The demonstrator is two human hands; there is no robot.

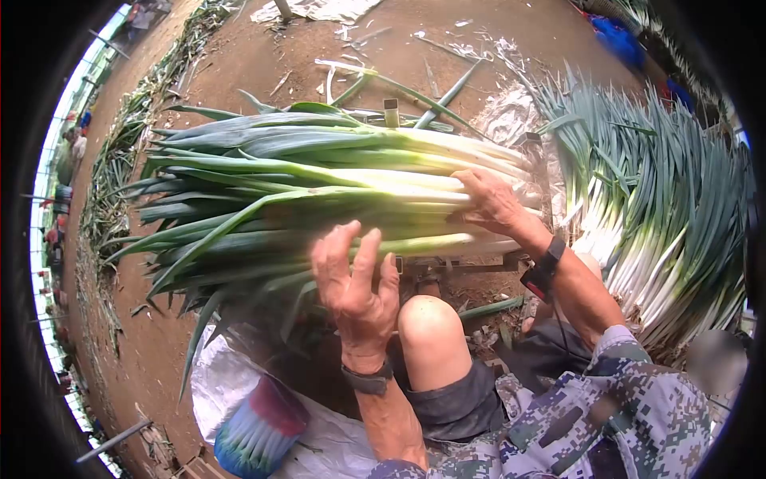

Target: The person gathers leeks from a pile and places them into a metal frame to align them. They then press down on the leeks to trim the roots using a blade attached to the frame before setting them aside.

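A thick bundle of large green onions (319, 172) lies across a low metal stand, leaves to the left and white stalks to the right. My right hand (491, 203) is at the white ends, its fingers curled over some stalks near the middle of the bundle. At the near side of the bundle, my left hand (355, 287) is raised with fingers spread, overlapping the leaves in this view; nothing is in it. A metal post (391, 112) of the stand pokes up behind the bundle.
A large heap of green onions (638, 191) stands at the right. White plastic sheeting (327, 447) lies at lower left, with a printed blue and red bag (259, 427) on it. Loose leaves (451, 92) and scraps litter the dirt floor (239, 72). My knee (431, 327) is close below the bundle.
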